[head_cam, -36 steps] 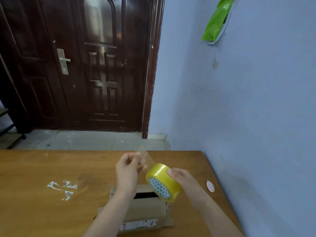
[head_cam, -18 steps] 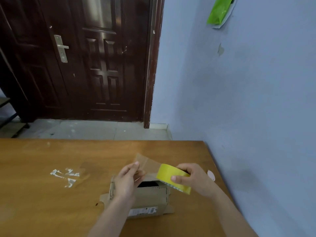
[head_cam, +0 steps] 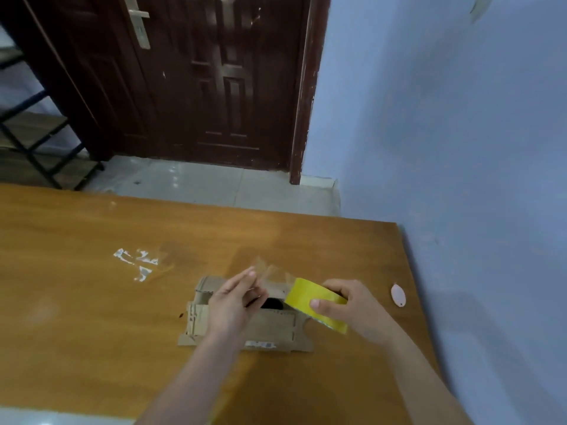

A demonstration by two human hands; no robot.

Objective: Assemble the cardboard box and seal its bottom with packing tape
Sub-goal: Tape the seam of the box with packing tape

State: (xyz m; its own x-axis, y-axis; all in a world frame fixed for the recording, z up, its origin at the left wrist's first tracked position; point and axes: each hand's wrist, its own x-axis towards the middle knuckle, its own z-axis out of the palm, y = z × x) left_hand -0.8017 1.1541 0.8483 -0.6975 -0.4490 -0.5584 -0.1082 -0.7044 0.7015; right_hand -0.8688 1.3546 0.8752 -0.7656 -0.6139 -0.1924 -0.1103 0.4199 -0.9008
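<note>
- The box (head_cam: 245, 320) sits on the bench (head_cam: 92, 302) near its 5 o'clock corner, flaps loosely folded, with a dark gap showing between them.
- The right hand (head_cam: 346, 305) grips the yellow tape roll (head_cam: 316, 305) just above the box's 3 o'clock end.
- The left hand (head_cam: 236, 299) pinches the free tape end (head_cam: 270, 276), a clear strip stretched from the roll toward 11 o'clock.
- Step in hand, by my reading: drawing out tape; the seam is not yet sealed.
- The next move calls for closing the flaps, then pressing the strip down along the gap.
- Old tape scraps (head_cam: 136, 262) lie at 10 o'clock of the box, and a small pale tag (head_cam: 399, 296) at 3 o'clock.
</note>
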